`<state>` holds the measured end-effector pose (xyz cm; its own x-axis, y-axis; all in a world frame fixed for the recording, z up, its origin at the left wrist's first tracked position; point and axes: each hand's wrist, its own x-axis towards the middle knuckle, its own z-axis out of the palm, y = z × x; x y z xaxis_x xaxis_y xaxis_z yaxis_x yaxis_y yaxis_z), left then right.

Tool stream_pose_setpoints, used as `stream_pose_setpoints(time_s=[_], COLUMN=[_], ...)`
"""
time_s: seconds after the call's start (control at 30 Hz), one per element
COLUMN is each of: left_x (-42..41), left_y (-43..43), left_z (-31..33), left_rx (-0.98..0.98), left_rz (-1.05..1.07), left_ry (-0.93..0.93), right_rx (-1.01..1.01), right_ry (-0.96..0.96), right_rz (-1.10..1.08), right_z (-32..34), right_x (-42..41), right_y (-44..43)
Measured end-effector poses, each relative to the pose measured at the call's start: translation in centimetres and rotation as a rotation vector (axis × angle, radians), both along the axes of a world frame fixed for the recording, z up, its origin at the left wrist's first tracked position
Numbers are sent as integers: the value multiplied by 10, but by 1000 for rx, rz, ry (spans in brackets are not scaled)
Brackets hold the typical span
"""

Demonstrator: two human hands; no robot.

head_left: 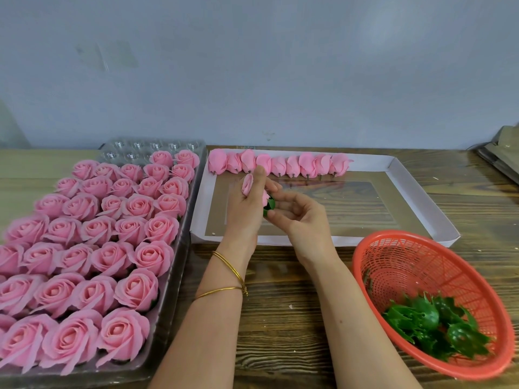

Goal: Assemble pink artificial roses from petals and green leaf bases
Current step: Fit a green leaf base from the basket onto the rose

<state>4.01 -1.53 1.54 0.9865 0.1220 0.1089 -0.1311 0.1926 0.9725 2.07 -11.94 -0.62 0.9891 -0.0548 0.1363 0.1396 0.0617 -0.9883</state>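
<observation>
My left hand (248, 203) holds a pink rose bud (247, 184) upright over the white box lid (427, 203). Right beside it, my right hand (295, 211) pinches a green leaf base (269, 205) against the bud's lower end; the two hands touch. Along the lid's far edge lies a row of several pink petal buds (280, 164) with short stems. More green leaf bases (432, 327) sit in the red basket (393, 265) at the lower right.
A clear plastic tray (171, 276) on the left holds several finished pink roses (92, 259) in rows, with empty cells at its far end. The wooden table (280, 318) lies between tray and basket. A stack of flat material (502, 153) sits at the far right.
</observation>
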Motion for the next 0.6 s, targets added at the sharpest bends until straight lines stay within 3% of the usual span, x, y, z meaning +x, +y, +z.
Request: stream_pose_setpoints(time_s=[0.6], left_x=[5], left_y=[1], left_z=[-7], left_rx=[54], left_rz=[-23], left_ry=[-30], right_rx=[33], right_ry=[-23], right_rz=[-28], right_z=[0], right_x=[1], right_y=[2])
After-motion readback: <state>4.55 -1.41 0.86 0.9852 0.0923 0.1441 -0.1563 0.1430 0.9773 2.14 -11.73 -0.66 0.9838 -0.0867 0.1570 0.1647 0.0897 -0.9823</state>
